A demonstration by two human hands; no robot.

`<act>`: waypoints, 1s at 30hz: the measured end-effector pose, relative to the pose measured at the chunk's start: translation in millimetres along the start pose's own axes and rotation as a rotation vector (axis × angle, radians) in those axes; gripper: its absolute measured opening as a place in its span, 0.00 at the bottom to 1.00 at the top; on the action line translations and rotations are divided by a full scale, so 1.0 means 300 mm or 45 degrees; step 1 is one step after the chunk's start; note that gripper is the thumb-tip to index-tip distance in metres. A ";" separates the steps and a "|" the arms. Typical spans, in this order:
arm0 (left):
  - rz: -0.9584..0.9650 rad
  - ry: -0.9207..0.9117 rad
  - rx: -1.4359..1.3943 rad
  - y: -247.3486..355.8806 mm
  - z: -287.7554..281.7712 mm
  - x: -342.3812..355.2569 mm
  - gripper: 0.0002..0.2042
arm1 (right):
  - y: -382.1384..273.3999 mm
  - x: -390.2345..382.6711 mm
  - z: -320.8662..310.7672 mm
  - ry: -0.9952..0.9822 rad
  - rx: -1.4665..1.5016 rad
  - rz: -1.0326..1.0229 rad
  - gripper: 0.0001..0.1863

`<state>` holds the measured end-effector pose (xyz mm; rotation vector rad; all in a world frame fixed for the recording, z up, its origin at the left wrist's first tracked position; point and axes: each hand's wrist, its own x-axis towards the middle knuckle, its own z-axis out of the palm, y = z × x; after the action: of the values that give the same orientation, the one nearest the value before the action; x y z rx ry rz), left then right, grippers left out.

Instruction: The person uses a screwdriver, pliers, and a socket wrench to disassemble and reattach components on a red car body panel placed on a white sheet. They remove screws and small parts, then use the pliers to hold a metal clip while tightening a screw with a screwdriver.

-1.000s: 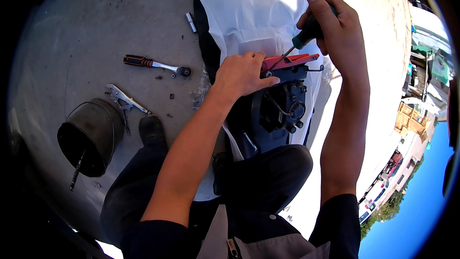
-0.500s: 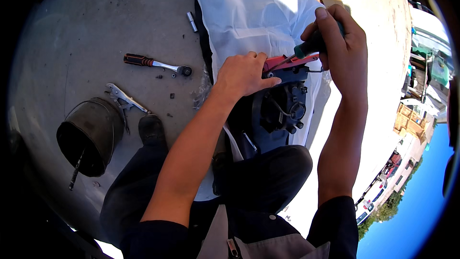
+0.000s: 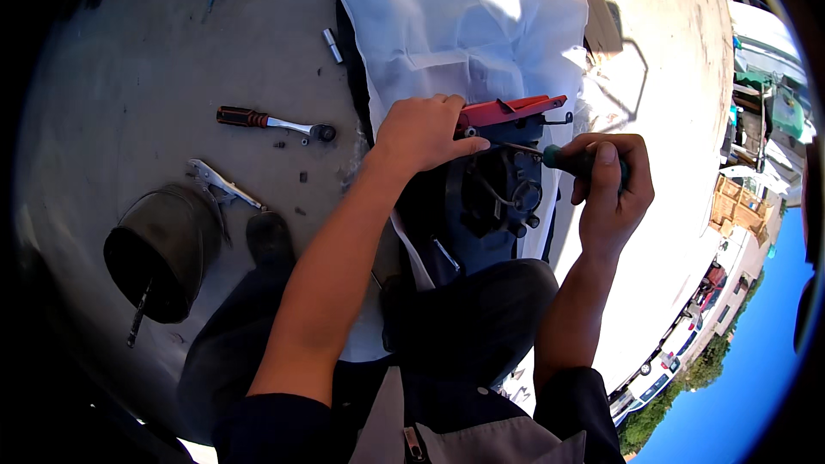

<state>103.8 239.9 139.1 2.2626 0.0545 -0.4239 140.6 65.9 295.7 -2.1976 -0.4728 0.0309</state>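
The black housing (image 3: 460, 202) lies on the white sheet (image 3: 464, 26) just beyond the knee, with the red strip (image 3: 494, 112) along its far edge. The left hand (image 3: 418, 131) rests over the strip's left end, its thumb on the housing; the fingertips are hidden, so I cannot tell whether they grasp or only press. The right hand (image 3: 612, 176) has its fingers wrapped around the screwdriver (image 3: 557, 156), whose shaft points left, toward that thumb; whether the tip touches the housing is unclear. The chief risk seems a slip: a sudden push could send the blade into the left thumb. Prying hard might crack the housing if it is brittle, and on loose cloth the housing could skid or rock under an uneven push. A shifting shoe (image 3: 270, 239) could also scatter the small parts (image 3: 303, 177) on the floor (image 3: 172, 94).
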 end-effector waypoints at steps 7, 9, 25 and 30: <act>-0.001 0.088 0.007 -0.010 0.011 0.012 0.34 | -0.061 0.141 0.002 -0.022 0.225 0.011 0.15; 0.007 0.107 0.002 -0.007 0.012 0.011 0.34 | -0.059 0.193 0.022 -0.165 0.133 0.084 0.17; -0.041 -0.049 -0.010 -0.019 -0.007 0.013 0.38 | -0.092 0.401 0.151 -0.531 -0.111 0.027 0.22; -0.016 -0.044 -0.026 -0.016 -0.006 0.016 0.38 | -0.097 0.398 0.193 -0.513 -0.138 0.013 0.22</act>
<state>107.8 244.0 135.0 2.2357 0.0554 -0.4671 231.3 167.0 298.8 -2.3048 -0.6989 0.4703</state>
